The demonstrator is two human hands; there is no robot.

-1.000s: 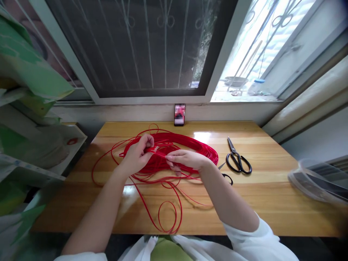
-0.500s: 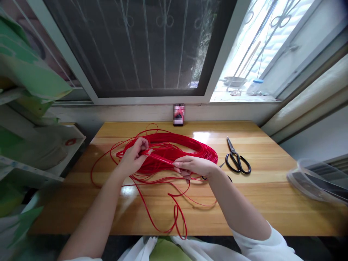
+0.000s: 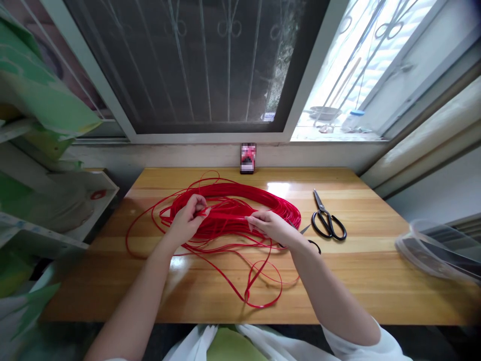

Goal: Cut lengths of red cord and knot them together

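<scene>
A large coil of thin red strip (image 3: pixel 278 203), flat and glossy like plastic cord, lies in the middle of the wooden table. Over its left part, my left hand (image 3: pixel 191 216) is closed in a pinch on a red strand. My right hand (image 3: pixel 268 224) pinches the same strand farther right, so a short length (image 3: pixel 229 216) stretches nearly level between the two hands. From the coil a loose loop (image 3: pixel 263 305) hangs toward the table's near edge. Part of the coil is hidden behind both hands.
Black-handled scissors (image 3: pixel 325 220) lie right of the coil. A second pair (image 3: pixel 314 245) is partly hidden by my right wrist. A phone (image 3: pixel 248 158) leans against the wall at the back. A clear plastic container (image 3: pixel 432 250) stands at the right edge.
My right hand has moved slightly right and up, and the strand between the hands is now more level. The loose loop near the front has shifted right and opened wider.
</scene>
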